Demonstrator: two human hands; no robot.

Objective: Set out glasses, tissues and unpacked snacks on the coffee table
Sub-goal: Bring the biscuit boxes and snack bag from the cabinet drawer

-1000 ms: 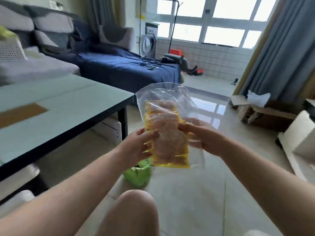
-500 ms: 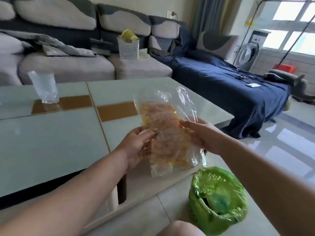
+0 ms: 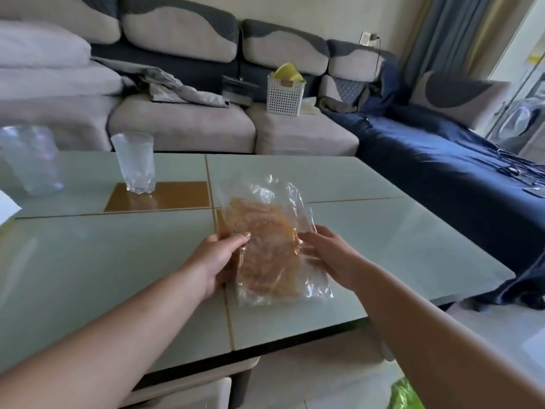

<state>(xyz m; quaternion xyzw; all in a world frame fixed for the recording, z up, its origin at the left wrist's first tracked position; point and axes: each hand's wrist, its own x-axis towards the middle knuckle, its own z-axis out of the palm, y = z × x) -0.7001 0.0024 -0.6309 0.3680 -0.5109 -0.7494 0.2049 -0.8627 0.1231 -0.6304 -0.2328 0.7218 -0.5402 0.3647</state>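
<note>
A clear plastic snack bag with orange-yellow snacks inside is held over the pale green coffee table, its lower end near or on the tabletop. My left hand pinches the bag's left edge with thumb and fingers. My right hand holds the right edge, fingers curled behind the plastic. Two clear glasses stand upright on the far left of the table: one on a brown inlay and a blurred one at the frame's edge.
A white sheet corner lies at the table's left edge. A grey sofa with a white basket runs behind the table, and a blue-covered couch lies to the right. A green bag sits on the floor.
The view swung left from the floor to the coffee table. Both hands carried the snack bag from mid-air beside the table to low over the tabletop, keeping their hold.
</note>
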